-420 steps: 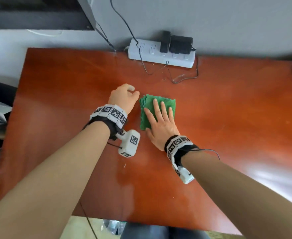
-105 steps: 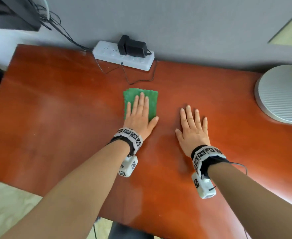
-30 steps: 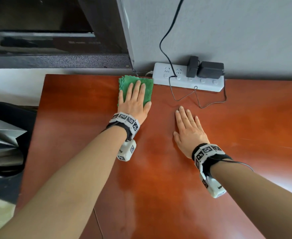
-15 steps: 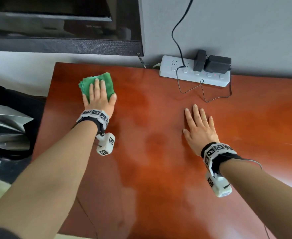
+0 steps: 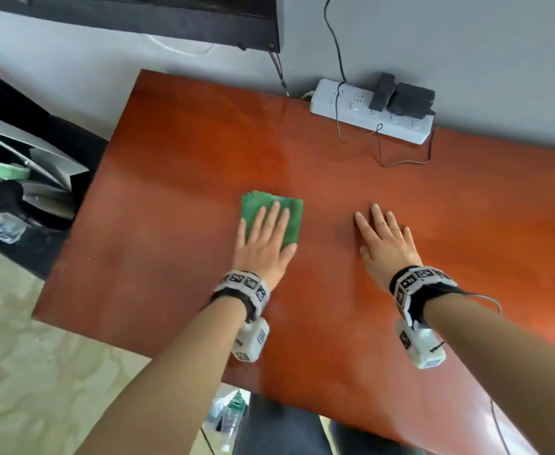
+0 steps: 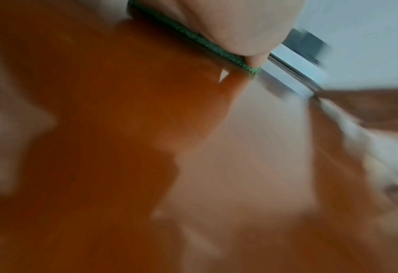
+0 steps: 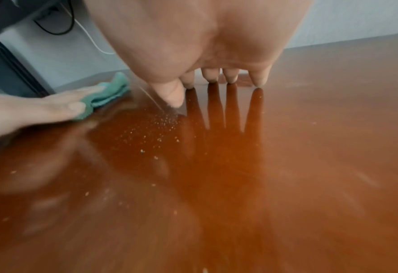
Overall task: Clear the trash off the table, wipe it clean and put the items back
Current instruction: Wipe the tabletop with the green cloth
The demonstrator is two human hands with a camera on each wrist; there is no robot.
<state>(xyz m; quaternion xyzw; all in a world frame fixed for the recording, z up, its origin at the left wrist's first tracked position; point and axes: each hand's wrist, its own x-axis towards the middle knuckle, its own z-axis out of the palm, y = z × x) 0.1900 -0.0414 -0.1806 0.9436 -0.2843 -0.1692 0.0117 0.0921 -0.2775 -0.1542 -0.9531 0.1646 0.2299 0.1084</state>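
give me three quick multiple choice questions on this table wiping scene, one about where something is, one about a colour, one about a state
1. Where is the power strip?
A. at the table's far edge by the wall
B. under the left hand
C. on the floor

2. What colour is the cloth?
A. white
B. green
C. blue

3. How is the right hand?
A. curled round a bottle
B. fist in the air
C. flat on the table, fingers straight

Answers:
1 A, it lies against the grey wall.
2 B, green shows around the left hand pressing on it.
3 C, the right wrist view shows its fingertips touching the wood.
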